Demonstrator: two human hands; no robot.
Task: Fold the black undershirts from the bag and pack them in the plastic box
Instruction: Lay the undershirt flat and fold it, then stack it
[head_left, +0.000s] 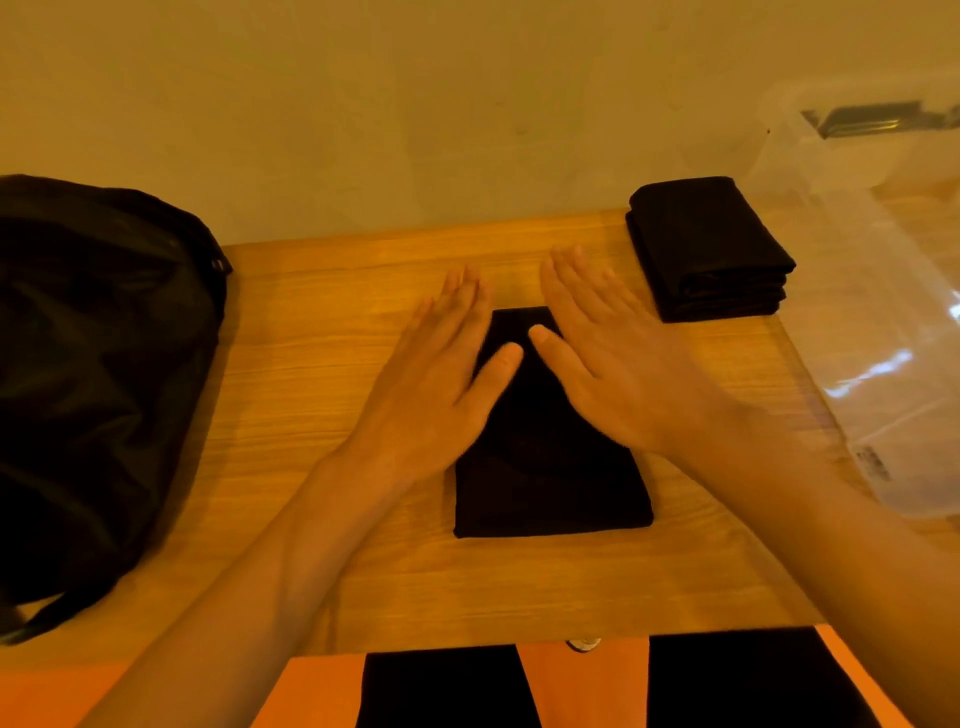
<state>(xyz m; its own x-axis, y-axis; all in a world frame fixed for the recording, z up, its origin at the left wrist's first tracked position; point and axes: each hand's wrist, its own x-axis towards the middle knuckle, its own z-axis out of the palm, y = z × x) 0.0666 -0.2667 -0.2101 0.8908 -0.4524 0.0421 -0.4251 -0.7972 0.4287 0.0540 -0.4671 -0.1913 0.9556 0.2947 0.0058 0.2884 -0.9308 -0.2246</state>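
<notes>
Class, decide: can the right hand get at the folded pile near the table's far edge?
Probably yes: the right hand is open, holds nothing, and sits close to the pile, with only bare table between them.

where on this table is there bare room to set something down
Bare wood lies between the black bag and the left hand, and along the near edge below the folded undershirt. The right side is crowded: folded stack, clear plastic packaging, plastic box.

There are 1 left hand (441, 384) and 1 right hand (618, 369). There are 1 bag (93, 374) and 1 plastic box (893, 291). 1 single undershirt (545, 493), 1 stack (711, 249).
</notes>
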